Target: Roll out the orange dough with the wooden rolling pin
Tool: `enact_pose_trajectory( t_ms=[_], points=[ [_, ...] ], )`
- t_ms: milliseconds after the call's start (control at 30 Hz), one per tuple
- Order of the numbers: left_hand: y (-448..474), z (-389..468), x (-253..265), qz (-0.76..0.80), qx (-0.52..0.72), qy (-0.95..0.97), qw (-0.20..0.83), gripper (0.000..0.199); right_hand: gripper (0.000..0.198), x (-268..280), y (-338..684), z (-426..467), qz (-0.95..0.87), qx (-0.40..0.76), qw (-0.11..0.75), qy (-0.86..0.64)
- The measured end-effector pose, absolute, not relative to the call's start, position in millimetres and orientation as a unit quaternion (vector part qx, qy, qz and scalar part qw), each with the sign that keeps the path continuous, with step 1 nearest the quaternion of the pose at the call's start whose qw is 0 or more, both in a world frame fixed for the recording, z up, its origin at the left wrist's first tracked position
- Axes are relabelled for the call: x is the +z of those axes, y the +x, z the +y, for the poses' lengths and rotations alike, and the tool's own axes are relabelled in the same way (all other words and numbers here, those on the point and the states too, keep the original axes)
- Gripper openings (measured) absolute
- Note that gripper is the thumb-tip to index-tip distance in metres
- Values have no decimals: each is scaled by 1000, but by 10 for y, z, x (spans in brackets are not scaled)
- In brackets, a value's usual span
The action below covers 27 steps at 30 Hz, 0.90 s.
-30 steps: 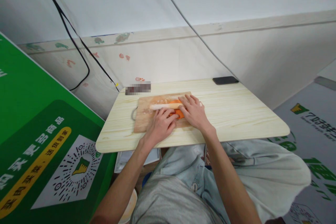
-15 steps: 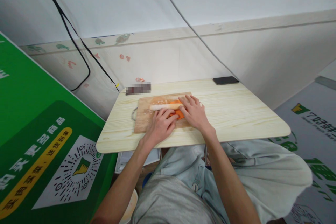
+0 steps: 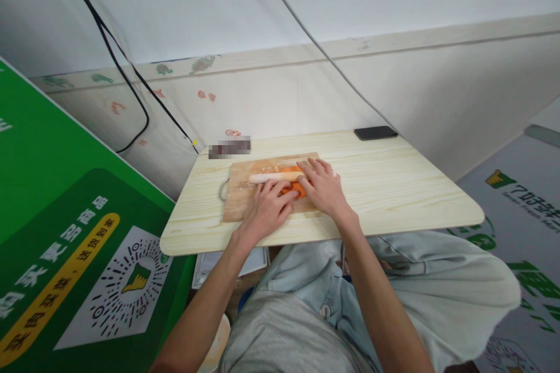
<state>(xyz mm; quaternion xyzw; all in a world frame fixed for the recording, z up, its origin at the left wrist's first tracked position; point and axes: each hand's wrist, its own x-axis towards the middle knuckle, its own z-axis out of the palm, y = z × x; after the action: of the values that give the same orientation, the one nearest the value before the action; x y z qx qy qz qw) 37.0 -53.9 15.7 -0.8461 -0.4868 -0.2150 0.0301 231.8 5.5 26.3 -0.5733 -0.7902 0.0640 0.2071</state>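
A pale rolling pin [image 3: 266, 177], whitish at its left end, lies crosswise on a wooden cutting board [image 3: 238, 204]. Under and around it shows a flat orange piece, apparently dough [image 3: 300, 189]. My right hand [image 3: 326, 186] lies over the right part of the pin, its fingers bent across it and hiding most of that end. My left hand [image 3: 270, 207] is closed along the near side, bent fingertips against the pin and thumb side by the orange piece. White powder dusts the board behind the pin.
The board rests on a light wood-grain table [image 3: 394, 186]. At its back right lies a black phone [image 3: 375, 133]; a blurred-out item [image 3: 230, 147] lies at the back left. A metal ring handle [image 3: 223, 189] sticks out from the board's left side. Cables hang along the wall.
Almost nothing differs. Both hands keep their places on the pin, and the whole view has shifted very slightly.
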Motion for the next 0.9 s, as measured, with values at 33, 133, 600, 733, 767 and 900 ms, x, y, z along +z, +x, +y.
enact_pose_trajectory(
  t_ms=[33,133,600,733,767,900],
  points=[
    [371,-537,156,-488,-214,-846,29,32,50,264,2319,54,-790,65,209,-572],
    [375,-533,149,-488,-221,-844,24,32,50,270,2319,48,-792,66,211,-570],
    [376,-528,135,-479,-246,-842,23,30,47,232,2349,28,-796,64,247,-550],
    [379,-525,122,-473,-285,-834,9,26,46,189,2373,30,-791,78,287,-535],
    [377,-523,115,-469,-298,-831,5,25,45,169,2383,39,-786,82,304,-531],
    [360,-500,58,-459,-348,-818,-7,21,37,87,2425,91,-763,100,384,-510]
  ],
)
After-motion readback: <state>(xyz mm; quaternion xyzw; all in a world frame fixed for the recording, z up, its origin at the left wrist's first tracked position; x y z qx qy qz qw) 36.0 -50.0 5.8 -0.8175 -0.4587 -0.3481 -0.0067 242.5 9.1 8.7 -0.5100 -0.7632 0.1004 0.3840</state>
